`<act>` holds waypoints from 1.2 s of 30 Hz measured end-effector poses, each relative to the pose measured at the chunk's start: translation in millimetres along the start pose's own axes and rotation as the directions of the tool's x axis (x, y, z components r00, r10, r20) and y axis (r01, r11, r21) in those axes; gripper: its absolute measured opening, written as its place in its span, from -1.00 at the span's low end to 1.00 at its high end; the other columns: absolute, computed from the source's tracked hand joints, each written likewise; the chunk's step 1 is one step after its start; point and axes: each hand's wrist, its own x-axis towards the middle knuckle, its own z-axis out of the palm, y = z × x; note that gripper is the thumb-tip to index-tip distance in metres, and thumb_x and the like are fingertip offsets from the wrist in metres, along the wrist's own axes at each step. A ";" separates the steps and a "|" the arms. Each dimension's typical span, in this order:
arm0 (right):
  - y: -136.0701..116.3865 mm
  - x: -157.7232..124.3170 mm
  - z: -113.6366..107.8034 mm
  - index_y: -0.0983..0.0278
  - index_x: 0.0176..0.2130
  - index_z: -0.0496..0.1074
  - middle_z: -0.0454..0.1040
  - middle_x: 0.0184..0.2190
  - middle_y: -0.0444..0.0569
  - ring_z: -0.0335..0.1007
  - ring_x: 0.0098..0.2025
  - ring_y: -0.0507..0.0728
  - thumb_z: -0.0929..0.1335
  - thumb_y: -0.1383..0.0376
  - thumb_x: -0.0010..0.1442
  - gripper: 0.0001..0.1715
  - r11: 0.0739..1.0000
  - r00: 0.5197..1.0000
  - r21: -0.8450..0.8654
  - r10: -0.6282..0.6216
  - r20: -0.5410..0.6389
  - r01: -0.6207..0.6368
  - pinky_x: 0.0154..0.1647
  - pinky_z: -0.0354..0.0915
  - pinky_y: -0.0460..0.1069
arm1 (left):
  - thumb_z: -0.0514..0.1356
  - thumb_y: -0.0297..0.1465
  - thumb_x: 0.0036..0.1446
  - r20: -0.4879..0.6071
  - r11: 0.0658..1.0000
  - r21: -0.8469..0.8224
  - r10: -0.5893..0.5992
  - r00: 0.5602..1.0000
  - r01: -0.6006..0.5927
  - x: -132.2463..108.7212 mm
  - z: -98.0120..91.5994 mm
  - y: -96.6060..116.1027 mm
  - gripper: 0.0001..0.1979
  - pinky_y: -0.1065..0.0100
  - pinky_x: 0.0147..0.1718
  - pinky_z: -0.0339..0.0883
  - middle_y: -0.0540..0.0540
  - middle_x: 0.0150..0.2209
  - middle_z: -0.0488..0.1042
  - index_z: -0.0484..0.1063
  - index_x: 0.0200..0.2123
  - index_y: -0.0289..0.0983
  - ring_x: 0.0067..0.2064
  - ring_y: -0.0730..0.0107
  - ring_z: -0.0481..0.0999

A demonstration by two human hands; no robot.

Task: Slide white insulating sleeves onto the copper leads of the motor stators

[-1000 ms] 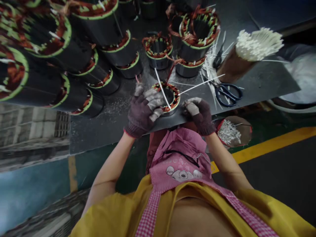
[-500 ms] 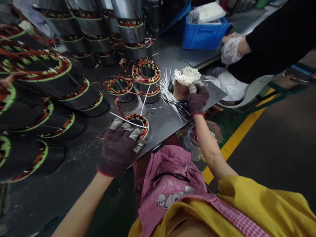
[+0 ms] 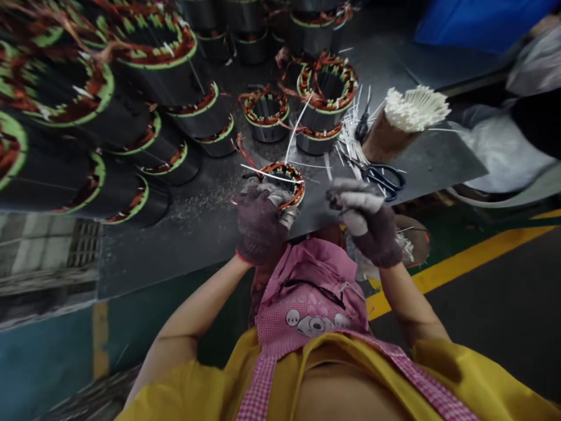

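My left hand [image 3: 265, 216], in a dark glove with pale-wrapped fingertips, grips the near rim of a small motor stator [image 3: 291, 202] with copper windings. One white tie strip [image 3: 272, 173] lies across its top, and another white strip [image 3: 297, 130] rises from behind it. My right hand [image 3: 366, 219], gloved alike, is apart from the stator, to its right. Its fingers point left and look curled together, slightly blurred; whatever they hold cannot be made out. Black-handled scissors [image 3: 383, 178] lie just behind it. Beyond stands a brown cylindrical holder [image 3: 385, 137] packed with white strips [image 3: 418, 108].
Stacked stators [image 3: 149, 105] crowd the table's left side; more wound stators [image 3: 326, 96] stand behind the work. Loose white strips [image 3: 350, 137] lie beside the holder. A blue bin [image 3: 477, 23] is at the back right, with another person's covered forearm [image 3: 537, 64] near it.
My right hand has left the strip holder and moved left towards the stator, uncovering the scissors. My left hand stays on the stator. The view has turned and shifted.
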 end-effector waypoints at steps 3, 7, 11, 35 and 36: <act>-16.3 -19.7 13.5 0.08 0.03 0.70 0.73 0.10 0.06 0.70 0.10 0.24 0.44 0.19 0.52 -0.80 0.988 0.978 0.157 -0.037 0.204 0.005 0.13 0.61 0.17 | 0.35 -0.23 0.35 0.007 1.000 -0.021 0.013 1.000 -0.012 1.6 -2.6 1.1 -0.86 -0.27 0.36 0.41 -0.12 -0.07 0.71 0.57 -0.12 -0.15 0.11 -0.05 0.68; -24.6 -38.3 10.3 0.09 0.02 0.73 0.79 -0.04 0.02 0.76 0.01 0.19 0.49 0.23 0.49 -0.83 0.962 0.952 0.240 0.050 0.302 -0.127 0.03 0.63 0.08 | 0.35 -0.20 0.36 0.107 0.999 0.021 0.031 0.994 -0.033 1.2 -7.5 -1.6 -0.77 -0.30 0.43 0.33 -0.22 0.05 0.70 0.57 -0.02 -0.18 0.21 -0.13 0.65; -29.9 -50.1 5.1 0.07 -0.04 0.75 0.80 -0.09 0.00 0.77 -0.01 0.18 0.50 0.22 0.48 -0.86 0.940 0.954 0.286 0.102 0.281 -0.185 0.02 0.65 0.07 | 0.35 -0.16 0.36 0.175 0.999 0.047 -0.005 0.985 -0.003 0.3 -6.9 -4.7 -0.69 -0.25 0.35 0.41 -0.26 0.09 0.69 0.57 0.05 -0.19 0.20 -0.16 0.64; -35.4 -52.8 12.0 0.10 -0.09 0.76 0.81 -0.11 0.02 0.79 -0.06 0.20 0.53 0.15 0.44 -0.87 0.949 0.963 0.211 0.197 0.182 -0.234 0.01 0.66 0.08 | 0.18 -0.33 0.47 0.181 0.988 -0.154 0.011 0.983 0.017 1.2 -23.4 -6.8 -0.80 -0.09 0.30 0.54 -0.13 0.07 0.73 0.50 0.10 -0.05 0.23 0.06 0.69; -35.5 -54.4 10.6 0.10 -0.09 0.76 0.81 -0.10 0.02 0.78 -0.04 0.20 0.52 0.16 0.44 -0.87 0.947 0.962 0.217 0.199 0.189 -0.239 0.03 0.66 0.08 | 0.16 -0.34 0.48 0.173 0.987 -0.160 0.008 0.985 0.020 1.4 -23.8 -6.1 -0.79 -0.09 0.30 0.54 -0.12 0.07 0.73 0.50 0.09 -0.04 0.23 0.07 0.69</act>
